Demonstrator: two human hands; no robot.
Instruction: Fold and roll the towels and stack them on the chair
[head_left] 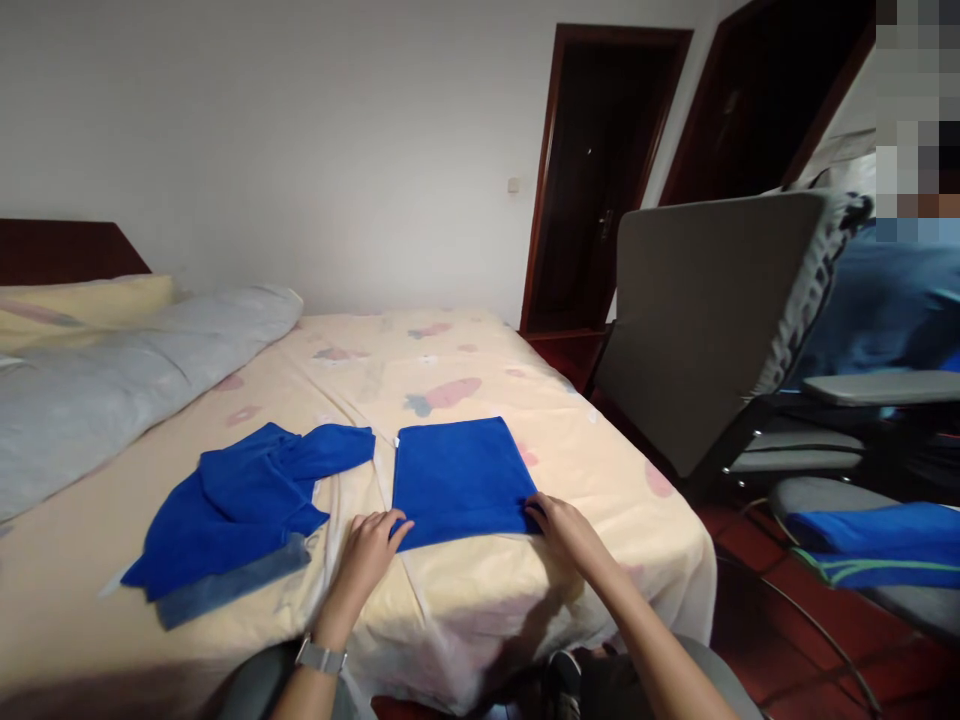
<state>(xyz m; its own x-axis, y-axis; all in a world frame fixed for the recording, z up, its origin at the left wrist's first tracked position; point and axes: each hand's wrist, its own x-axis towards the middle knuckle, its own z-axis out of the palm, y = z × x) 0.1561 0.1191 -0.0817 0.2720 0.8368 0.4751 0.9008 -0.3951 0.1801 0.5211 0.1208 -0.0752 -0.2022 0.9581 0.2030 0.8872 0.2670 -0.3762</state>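
Note:
A blue cloth lies spread flat as a near-square on the bed, with a small white tag at its far left corner. My left hand grips its near left corner between thumb and fingers. At the near right corner, my right hand pinches the edge, fingertips partly hidden. To the left lies a crumpled heap of blue cloths, apart from both hands. A grey-blue cloth sticks out from beneath that heap.
The bed has a cream sheet with a carrot print. A grey bolster-like roll lies at the left. On the right stand a grey chair, a seated person in blue and a seat bearing blue cloth.

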